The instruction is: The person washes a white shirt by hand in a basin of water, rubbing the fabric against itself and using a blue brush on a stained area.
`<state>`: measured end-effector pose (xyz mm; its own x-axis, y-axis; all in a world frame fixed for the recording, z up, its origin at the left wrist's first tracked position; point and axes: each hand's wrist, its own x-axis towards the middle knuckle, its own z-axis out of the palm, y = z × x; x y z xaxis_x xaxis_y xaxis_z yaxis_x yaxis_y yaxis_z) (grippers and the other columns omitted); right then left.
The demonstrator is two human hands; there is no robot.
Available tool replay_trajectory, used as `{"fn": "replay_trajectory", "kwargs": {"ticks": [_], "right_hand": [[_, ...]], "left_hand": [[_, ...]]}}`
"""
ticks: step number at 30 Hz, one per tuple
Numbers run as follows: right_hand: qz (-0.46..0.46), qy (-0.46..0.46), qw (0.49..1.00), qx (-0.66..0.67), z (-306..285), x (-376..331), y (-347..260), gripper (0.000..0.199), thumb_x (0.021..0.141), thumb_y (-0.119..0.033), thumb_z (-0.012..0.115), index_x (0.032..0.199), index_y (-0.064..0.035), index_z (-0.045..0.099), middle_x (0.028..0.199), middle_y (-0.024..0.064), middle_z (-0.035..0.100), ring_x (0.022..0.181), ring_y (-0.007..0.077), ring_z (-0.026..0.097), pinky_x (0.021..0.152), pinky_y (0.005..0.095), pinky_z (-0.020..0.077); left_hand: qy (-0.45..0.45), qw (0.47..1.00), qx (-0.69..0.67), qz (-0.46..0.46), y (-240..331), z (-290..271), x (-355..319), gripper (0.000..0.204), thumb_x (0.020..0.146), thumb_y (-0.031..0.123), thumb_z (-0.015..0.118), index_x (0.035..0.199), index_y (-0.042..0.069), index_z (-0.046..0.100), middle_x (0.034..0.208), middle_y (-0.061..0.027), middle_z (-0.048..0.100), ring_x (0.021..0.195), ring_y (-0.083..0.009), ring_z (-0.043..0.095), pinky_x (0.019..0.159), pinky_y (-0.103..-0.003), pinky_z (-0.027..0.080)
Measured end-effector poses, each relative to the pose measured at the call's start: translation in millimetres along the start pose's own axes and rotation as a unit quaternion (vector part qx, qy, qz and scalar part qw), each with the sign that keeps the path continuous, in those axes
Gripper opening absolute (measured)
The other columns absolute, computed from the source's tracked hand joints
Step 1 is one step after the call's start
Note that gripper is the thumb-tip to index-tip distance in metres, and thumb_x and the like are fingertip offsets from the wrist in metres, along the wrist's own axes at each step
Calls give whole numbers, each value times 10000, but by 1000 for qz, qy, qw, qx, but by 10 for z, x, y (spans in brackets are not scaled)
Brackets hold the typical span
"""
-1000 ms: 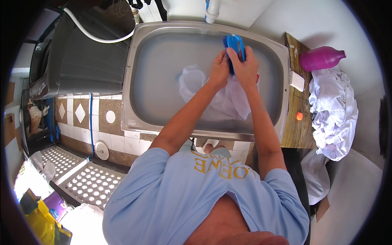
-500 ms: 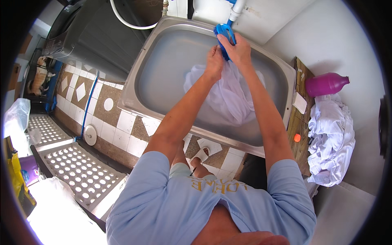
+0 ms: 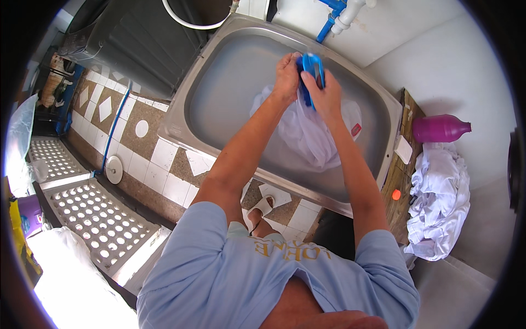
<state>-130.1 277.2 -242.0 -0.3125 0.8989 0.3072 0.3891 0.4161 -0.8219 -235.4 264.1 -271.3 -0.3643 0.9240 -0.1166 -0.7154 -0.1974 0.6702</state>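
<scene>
A blue scrub brush (image 3: 313, 66) with a loop handle is in my right hand (image 3: 325, 97), its fingers wrapped round the handle. Its bristles face left, against the cloth. My left hand (image 3: 287, 77) is closed on the gathered upper end of a wet white cloth (image 3: 307, 137). The rest of the cloth trails down into cloudy water in a metal sink (image 3: 174, 122). A small red patch (image 3: 356, 130) shows on the cloth near my right wrist.
Right of the sink, a wooden ledge (image 3: 395, 211) bears a purple bottle (image 3: 441, 128), a white bar (image 3: 403, 149), an orange cap (image 3: 396, 194) and heaped white laundry (image 3: 440, 203). A dark grey machine (image 3: 142, 44) stands left. Blue and white pipes (image 3: 332, 22) run behind.
Both hands have come down toward me with the brush and the cloth's upper end. The brush has turned more upright, and the red patch on the cloth has come into sight.
</scene>
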Motion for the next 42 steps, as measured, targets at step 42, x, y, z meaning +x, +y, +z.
{"fn": "replay_trajectory", "kwargs": {"ticks": [42], "right_hand": [[125,157,948,247,-504,-395,238,363,872,-309,691,665,-108,469,618,-71,419,572,17,340,493,209,301]], "left_hand": [[-97,992,-14,-74,70,85,-10,222,962,300,519,985,91,590,872,-8,615,761,-125,596,689,-293,522]]}}
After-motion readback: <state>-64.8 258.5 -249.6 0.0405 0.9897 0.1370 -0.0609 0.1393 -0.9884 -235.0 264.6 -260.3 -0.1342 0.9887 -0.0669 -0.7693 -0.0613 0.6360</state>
